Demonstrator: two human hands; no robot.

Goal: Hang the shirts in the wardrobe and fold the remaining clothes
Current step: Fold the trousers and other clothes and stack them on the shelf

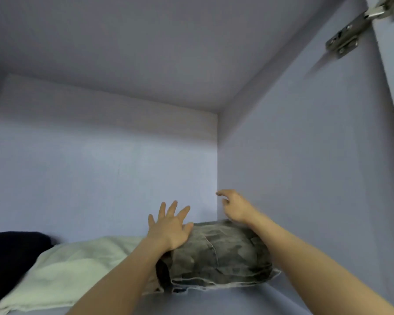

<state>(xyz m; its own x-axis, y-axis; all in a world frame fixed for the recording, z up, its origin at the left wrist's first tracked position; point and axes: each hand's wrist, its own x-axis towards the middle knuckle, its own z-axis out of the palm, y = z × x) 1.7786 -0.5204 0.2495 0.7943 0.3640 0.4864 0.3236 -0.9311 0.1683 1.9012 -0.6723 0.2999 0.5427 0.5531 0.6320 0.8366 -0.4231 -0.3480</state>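
Folded jeans (218, 253) are lodged in the shelf (248, 298) corner, at 5 o'clock. Left hand (168, 226) is spread flat on them; right hand (233, 206) is loosely curled, empty. Even downward pressure is advised.

both bare arms reaching forward, left hand (168, 226) fingers spread, right hand (233, 206) fingers loosely curled

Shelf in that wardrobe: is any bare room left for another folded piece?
A bare strip of shelf shows in front of the grey folded jeans, running to the right wall. Otherwise crowded: jeans fill the right corner, the pale cloth lies beside them, a dark garment farther left. Space above the piles is open.
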